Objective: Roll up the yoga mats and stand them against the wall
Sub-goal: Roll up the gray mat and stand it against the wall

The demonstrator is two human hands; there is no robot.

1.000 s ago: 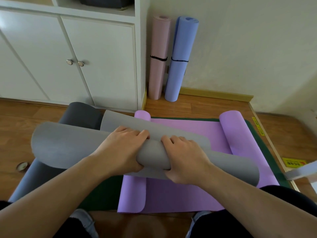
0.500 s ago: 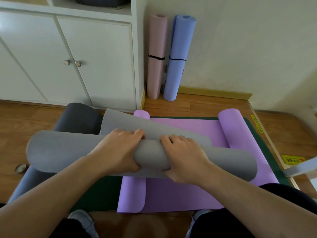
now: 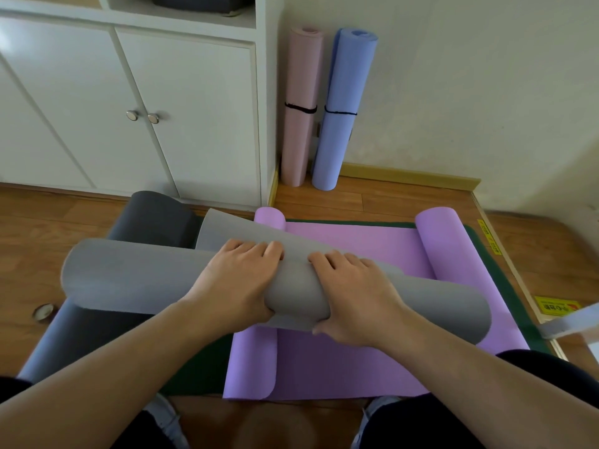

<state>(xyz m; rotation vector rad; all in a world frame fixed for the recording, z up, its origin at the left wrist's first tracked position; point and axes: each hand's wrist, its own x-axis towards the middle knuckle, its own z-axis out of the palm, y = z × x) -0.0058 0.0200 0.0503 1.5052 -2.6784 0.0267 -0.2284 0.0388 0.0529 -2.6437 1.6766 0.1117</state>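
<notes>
Wooden floor (image 3: 324, 202); both hands (image 3: 236, 286) clutch grey mat (image 3: 129, 280).

A half-rolled grey mat (image 3: 129, 280) lies across a flat purple mat (image 3: 350, 319); beyond it, rolled pink (image 3: 301, 105) and blue (image 3: 343, 108) mats stand against the wall (image 3: 470, 92).

The grey mat (image 3: 136, 277) looks like matt foam, faintly grainy. The purple mat (image 3: 350, 254) is smoother, still matt. The floor (image 3: 324, 202) is glossy wood planks. The cupboard (image 3: 194, 124) doors are smooth white paint with shiny metal knobs (image 3: 142, 116). The wall (image 3: 470, 92) looks flat and matt.
</notes>
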